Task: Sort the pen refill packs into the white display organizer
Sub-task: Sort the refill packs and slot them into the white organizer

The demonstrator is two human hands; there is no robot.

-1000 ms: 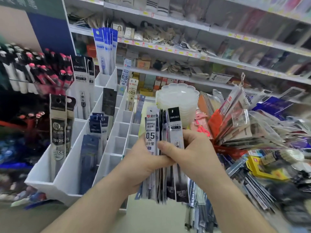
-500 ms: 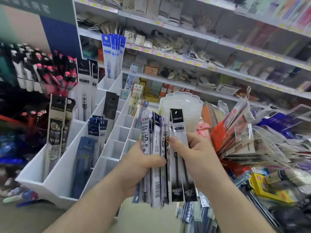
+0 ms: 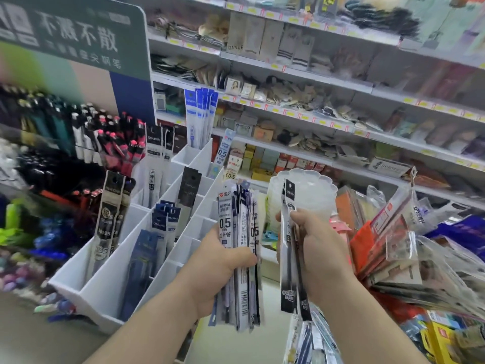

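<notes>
A stationery shop aisle. The left hand [image 3: 223, 266] grips a fanned bundle of refill packs [image 3: 241, 258], fingers curled round their middle, thumb across the front; the front pack is white with "0.5" printed on it. Just right of it, apart from the bundle, the right hand [image 3: 319, 256] grips two black-and-white refill packs [image 3: 288, 258] held upright, fingers wrapped round them at the upper half.

To the left stands the white display organizer [image 3: 110, 285], a sloped rack of long compartments stepping up toward the far end. Its near-left compartment holds beige-and-black packs [image 3: 110, 214]; the next one to the right holds dark blue packs [image 3: 147, 258], with blue-headed packs [image 3: 165, 219] just behind them. Farther back sit a black-headed pack [image 3: 190, 190], grey packs with black tops [image 3: 154, 164], and at the far end tall blue-and-white packs [image 3: 200, 114]. Several of the small compartments on its right side show only white walls.

Left of the organizer, a blurred rack of pens [image 3: 105, 137] with red and black caps stands under a dark green sign [image 3: 78, 40] with white Chinese characters. Behind the hands is a translucent white scalloped container [image 3: 309, 195]. On the right lies a loose heap of clear plastic-wrapped packs [image 3: 409, 245], red and orange among them. Across the far side run white shelves [image 3: 328, 82] with yellow price tags, stocked with small boxed and carded goods too blurred to name.
</notes>
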